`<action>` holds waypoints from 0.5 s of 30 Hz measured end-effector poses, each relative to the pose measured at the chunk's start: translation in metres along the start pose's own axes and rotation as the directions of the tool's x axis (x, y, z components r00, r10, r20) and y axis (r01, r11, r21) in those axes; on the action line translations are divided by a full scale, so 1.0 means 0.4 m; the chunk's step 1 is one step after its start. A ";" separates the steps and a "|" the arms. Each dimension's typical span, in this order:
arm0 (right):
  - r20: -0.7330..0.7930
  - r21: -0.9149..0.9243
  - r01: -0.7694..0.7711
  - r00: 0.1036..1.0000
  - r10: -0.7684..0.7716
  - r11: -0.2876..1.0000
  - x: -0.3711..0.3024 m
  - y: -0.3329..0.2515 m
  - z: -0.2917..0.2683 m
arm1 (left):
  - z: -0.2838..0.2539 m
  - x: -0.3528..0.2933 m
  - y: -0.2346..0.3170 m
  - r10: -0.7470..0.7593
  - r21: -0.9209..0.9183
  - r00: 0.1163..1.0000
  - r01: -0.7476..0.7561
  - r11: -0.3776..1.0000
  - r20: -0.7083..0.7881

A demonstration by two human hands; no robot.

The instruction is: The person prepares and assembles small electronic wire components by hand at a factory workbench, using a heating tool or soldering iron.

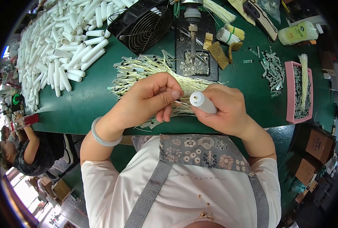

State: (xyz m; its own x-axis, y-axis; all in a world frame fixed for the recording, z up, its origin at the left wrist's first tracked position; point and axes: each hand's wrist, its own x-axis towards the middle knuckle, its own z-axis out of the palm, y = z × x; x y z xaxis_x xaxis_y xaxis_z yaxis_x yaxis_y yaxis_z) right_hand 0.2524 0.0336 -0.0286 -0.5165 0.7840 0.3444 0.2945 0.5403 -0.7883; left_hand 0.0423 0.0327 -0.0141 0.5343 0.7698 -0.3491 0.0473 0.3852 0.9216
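Note:
My right hand [226, 108] is wrapped round a white plastic tube [204, 102], whose end with a small brass-coloured spot in its middle faces up and left. Beside it, my left hand [150, 97] pinches a thin pale wire between thumb and forefinger, close to the tube's end. The far end of that wire is too fine to follow. Under and beyond both hands lies a thick bundle of pale yellow wires [193, 83], with small grey-green circuit strips [129, 65] at their left ends.
White tubes [68, 49] are heaped at the left. A black fan [148, 26] and a soldering iron [193, 41] above a solder-spattered tray [201, 62] stand beyond my hands. Rightward lie loose circuit strips [273, 72], a pink box [290, 95] and a bottle [299, 33]. Another person [28, 152] sits far left.

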 end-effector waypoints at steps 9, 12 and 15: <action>-0.069 -0.067 0.055 0.996 -0.060 0.996 0.000 0.011 0.017 | 0.009 0.010 -0.002 0.017 -0.064 1.000 -0.018 0.998 -0.003; -0.121 -0.043 0.058 0.991 -0.062 0.997 0.001 0.010 0.020 | 0.018 0.010 0.002 -0.018 -0.077 0.999 0.016 0.997 -0.027; -0.107 -0.057 0.050 0.993 -0.056 0.997 -0.002 0.008 0.017 | 0.020 0.011 0.002 -0.019 -0.138 0.998 0.011 0.990 -0.057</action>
State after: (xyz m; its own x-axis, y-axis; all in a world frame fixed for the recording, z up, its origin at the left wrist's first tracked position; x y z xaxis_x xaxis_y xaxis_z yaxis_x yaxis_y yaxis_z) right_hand 0.2482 0.0326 -0.0350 -0.4428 0.7810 0.4405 0.3140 0.5952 -0.7397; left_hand 0.0517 0.0324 -0.0134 0.4841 0.7903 -0.3755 -0.0642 0.4601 0.8855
